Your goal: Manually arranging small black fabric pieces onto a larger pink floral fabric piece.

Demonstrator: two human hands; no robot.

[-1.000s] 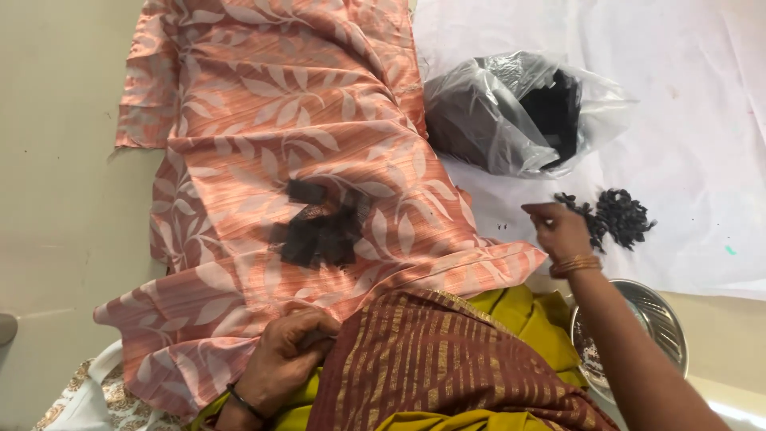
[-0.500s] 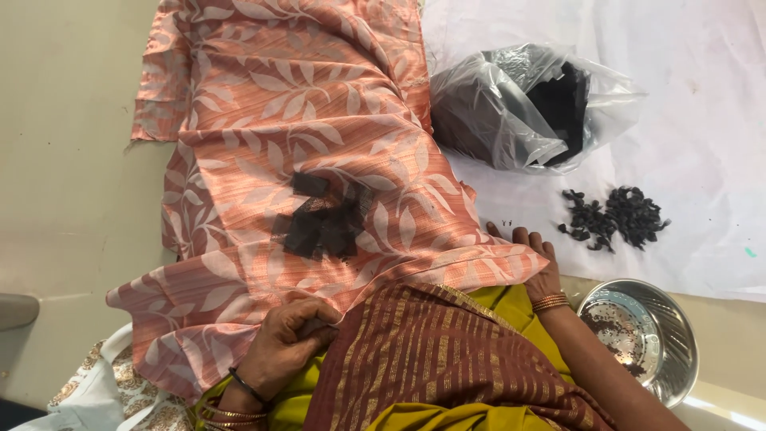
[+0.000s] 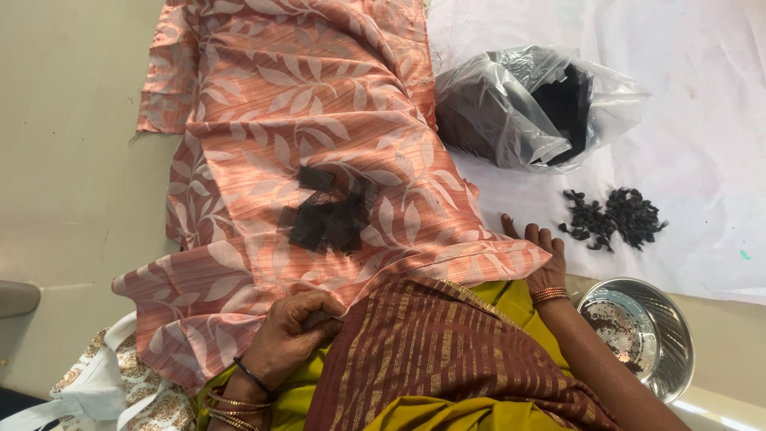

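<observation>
The left hand [image 3: 291, 331] was curled narrow over the near edge of a peach cloth with a pale leaf print [image 3: 319, 144], its fingers bent and pinching a fold of that cloth just where it met the brown striped drape [image 3: 431, 351] lying over the person's lap; dark and gold bangles [image 3: 239, 391] sat at that wrist. The right hand [image 3: 538, 255] lay flat and open, fingers spread loosely and holding nothing, resting on the right-hand edge of the same cloth where it met the white sheet [image 3: 702, 144]; copper-coloured bangles [image 3: 550, 295] circled its wrist. On the middle of the peach cloth, between and beyond the two hands, lay a small heap of black fabric squares [image 3: 327, 211], apart from both hands. Just beyond the right hand, on the white sheet, sat a loose pile of small black bits [image 3: 614, 217], near the fingertips but not touching them. Farther away stood a clear plastic bag [image 3: 527, 108] with dark contents, its mouth open towards the right. Beside the right forearm, a round steel bowl [image 3: 638, 331] sat at the near edge with dark specks inside. Yellow-green fabric [image 3: 511, 303] showed under the brown drape. At the lower left corner lay white cloth with a gold pattern [image 3: 104, 391], on a plain beige surface [image 3: 64, 160].
</observation>
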